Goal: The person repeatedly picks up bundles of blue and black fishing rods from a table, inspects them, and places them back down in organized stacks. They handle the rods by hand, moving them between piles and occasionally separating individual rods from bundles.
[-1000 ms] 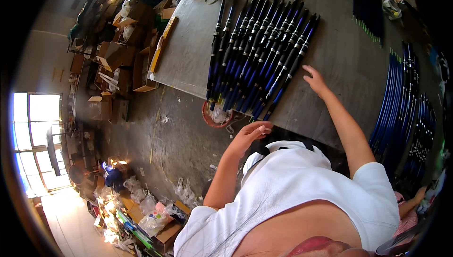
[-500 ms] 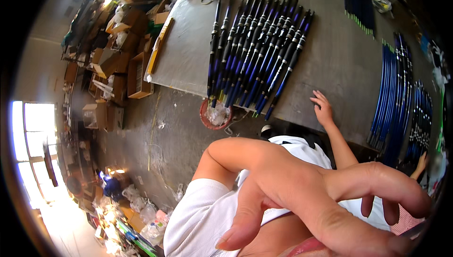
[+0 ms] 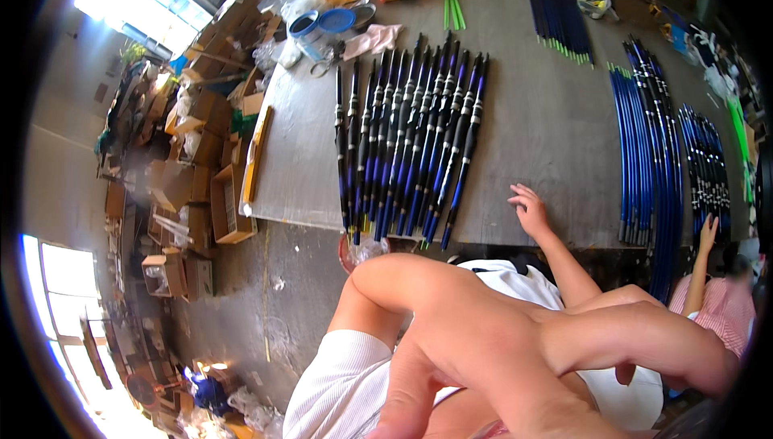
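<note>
My left hand (image 3: 491, 334) is raised very close to the camera, large across the lower middle. Its thumb and fingers are spread, the fingertips run toward the lower rim, and nothing shows in its grasp. My right hand (image 3: 530, 212) hovers over or rests on the grey table near its front edge, fingers apart and holding nothing; contact is unclear. Left of it lies a fanned row of black-and-blue fishing rods (image 3: 407, 145) with silver fittings, their lower ends at the table edge. Neither hand touches them.
Further rod bundles (image 3: 636, 157) lie at the right, where a co-worker's hand (image 3: 708, 231) touches small rods (image 3: 704, 165). Dark rods with green tips (image 3: 555, 16) lie farther back. A red basket (image 3: 351, 255) stands below the table; cardboard boxes (image 3: 233, 201) are stacked left.
The view has tilted up, so the table and rods sit lower and more of the far side shows. My left hand remains raised and spread; my right hand stays by the table edge.
</note>
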A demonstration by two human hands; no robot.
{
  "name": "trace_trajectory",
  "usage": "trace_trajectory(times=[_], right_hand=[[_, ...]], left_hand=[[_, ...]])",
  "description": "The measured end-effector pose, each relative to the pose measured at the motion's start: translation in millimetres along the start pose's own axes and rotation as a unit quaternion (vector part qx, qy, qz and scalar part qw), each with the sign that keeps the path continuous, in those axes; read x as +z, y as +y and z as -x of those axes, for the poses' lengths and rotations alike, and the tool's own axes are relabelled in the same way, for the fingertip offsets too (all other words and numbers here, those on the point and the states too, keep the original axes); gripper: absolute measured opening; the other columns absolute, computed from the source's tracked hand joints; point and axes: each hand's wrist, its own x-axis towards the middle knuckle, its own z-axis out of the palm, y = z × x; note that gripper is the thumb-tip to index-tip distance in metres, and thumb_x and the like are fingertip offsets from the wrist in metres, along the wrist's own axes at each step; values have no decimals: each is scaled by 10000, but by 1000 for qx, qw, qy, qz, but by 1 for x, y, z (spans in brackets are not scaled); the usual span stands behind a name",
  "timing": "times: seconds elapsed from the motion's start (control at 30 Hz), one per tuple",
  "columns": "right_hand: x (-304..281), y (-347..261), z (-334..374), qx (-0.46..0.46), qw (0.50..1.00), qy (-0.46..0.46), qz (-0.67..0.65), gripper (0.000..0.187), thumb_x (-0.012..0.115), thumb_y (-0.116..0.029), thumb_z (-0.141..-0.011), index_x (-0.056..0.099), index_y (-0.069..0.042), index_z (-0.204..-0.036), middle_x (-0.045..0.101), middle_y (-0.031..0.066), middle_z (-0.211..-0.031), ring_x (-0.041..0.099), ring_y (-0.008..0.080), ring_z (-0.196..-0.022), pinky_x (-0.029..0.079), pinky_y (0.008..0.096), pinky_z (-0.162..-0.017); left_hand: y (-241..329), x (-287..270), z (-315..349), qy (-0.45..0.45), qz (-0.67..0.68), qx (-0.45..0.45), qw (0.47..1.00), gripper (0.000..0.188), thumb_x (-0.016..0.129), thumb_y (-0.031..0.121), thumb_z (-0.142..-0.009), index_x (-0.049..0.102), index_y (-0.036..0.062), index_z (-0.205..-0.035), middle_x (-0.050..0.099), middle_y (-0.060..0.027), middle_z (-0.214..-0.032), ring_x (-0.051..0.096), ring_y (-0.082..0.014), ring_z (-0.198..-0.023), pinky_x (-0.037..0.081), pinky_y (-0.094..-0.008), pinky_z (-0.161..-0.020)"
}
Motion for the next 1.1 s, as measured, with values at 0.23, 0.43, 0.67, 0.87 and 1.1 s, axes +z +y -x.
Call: trace_trajectory(times=[0.23,0.43,0.67,0.87,1.1], right_hand=[[-13,42,-28,131,989,64,-19,242,576,-60,-729,604,-57,-970,613,107,-992,562,278,-953,460,366,-811],[-68,63,-129,133,979,107,108,277,592,-130,-765,555,-58,-1030,603,112,-1034,546,291,-1002,442,382,-854],[-149,88,-310,206,951,83,216,495,587,-352,-789,483,-36,-1156,520,137,-1180,473,297,-1110,422,386,-918],[-165,136,-454,247,922,69,290,696,582,-506,-745,438,-11,-1212,464,182,-1230,445,340,-1137,417,418,-930],[-158,193,-570,358,878,86,305,790,613,-500,-714,384,-6,-1287,444,196,-1277,414,333,-1182,378,388,-980]], left_hand=[[-4,-67,43,114,-119,-183,969,916,317,695,-822,316,-59,-1341,306,-222,-1378,250,-309,-1296,163,-430,-1053],[-113,-168,225,362,-451,-552,601,338,621,254,-811,575,52,-1078,548,-134,-1109,480,-263,-1108,396,-352,-899],[-176,-230,285,282,-718,-454,445,285,620,145,-736,574,73,-1008,536,-114,-1057,477,-313,-1029,395,-406,-857],[-191,-251,274,218,-762,-463,397,287,588,140,-701,570,102,-985,534,-68,-1022,498,-265,-987,396,-379,-837],[-197,-258,278,204,-753,-505,369,260,589,128,-709,581,125,-969,543,-60,-1007,513,-257,-953,404,-381,-811]])
